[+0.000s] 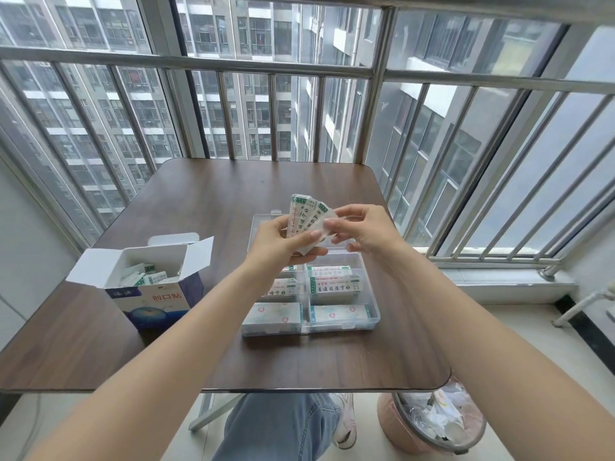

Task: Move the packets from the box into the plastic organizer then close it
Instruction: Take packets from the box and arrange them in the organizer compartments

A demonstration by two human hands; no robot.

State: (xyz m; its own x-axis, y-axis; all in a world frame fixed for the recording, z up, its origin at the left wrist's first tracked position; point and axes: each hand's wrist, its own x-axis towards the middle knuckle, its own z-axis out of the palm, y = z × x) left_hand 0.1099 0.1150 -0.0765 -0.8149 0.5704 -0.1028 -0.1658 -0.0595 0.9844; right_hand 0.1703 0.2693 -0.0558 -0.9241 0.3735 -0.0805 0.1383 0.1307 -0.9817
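1. Head view: we see our left hand (283, 241) pinching a fan of packets (306, 214) above the plastic organizer (372, 314), our right hand (362, 231) pinching the fan's edge.
2. Its visible compartments, towards the table's (206, 201) right edge, already hold packets.
3. The box (156, 294) by the left edge still holds some; the lid stays open, so we judge it partway.

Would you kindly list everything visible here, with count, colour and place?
Table: one, dark brown, by the barred window.
Box: one, white and blue, open, on the table's left, packets inside.
Plastic organizer: one, clear, lid open, right of the box, compartments holding packets.
Fanned packets: several, white with green print, held above the organizer.
Bin: one, pink, on the floor under the table's right corner.
Left hand: grips the fanned packets.
Right hand: pinches the fan's right edge.
Legs: blue jeans, under the table.
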